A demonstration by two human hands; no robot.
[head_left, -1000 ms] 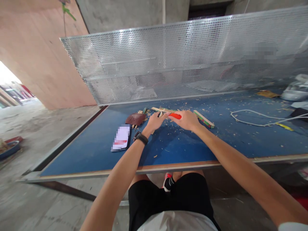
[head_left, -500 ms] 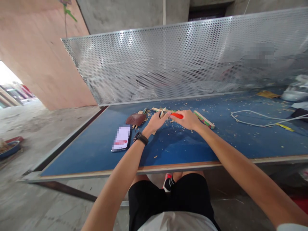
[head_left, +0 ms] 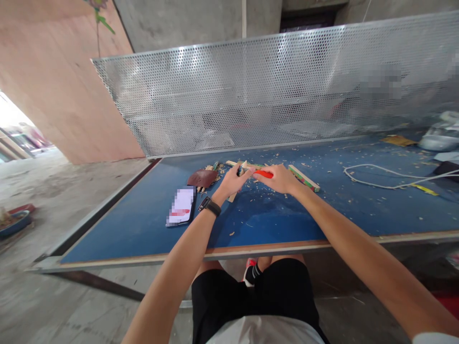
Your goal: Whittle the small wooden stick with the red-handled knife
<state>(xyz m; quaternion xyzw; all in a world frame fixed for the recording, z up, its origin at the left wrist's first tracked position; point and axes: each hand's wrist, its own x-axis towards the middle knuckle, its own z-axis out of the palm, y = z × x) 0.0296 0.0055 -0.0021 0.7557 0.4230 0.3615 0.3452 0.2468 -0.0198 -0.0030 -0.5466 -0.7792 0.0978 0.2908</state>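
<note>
My left hand (head_left: 232, 181), with a dark band on its wrist, is closed around a pale wooden stick (head_left: 233, 196). One end of the stick shows below the palm, and a pale tip rises above the fingers. My right hand (head_left: 283, 178) grips an orange-handled cutter (head_left: 264, 174), whose blade I cannot make out. The two hands almost meet, the left thumb close to the cutter's front end. Wood shavings lie scattered around them. Just right of my right hand rests a painted green and red wood strip (head_left: 304, 178).
A phone (head_left: 182, 205) and a brown curved sheet (head_left: 202, 177) over wood pieces lie left of my hands on the blue table (head_left: 125, 224). Behind stands a perforated metal panel (head_left: 222, 95). A white cable (head_left: 376, 167) and a yellow tool (head_left: 425, 189) lie at right.
The stick has turned slightly in my left hand, and more of its lower end shows beneath the palm. Both hands stay in nearly the same place.
</note>
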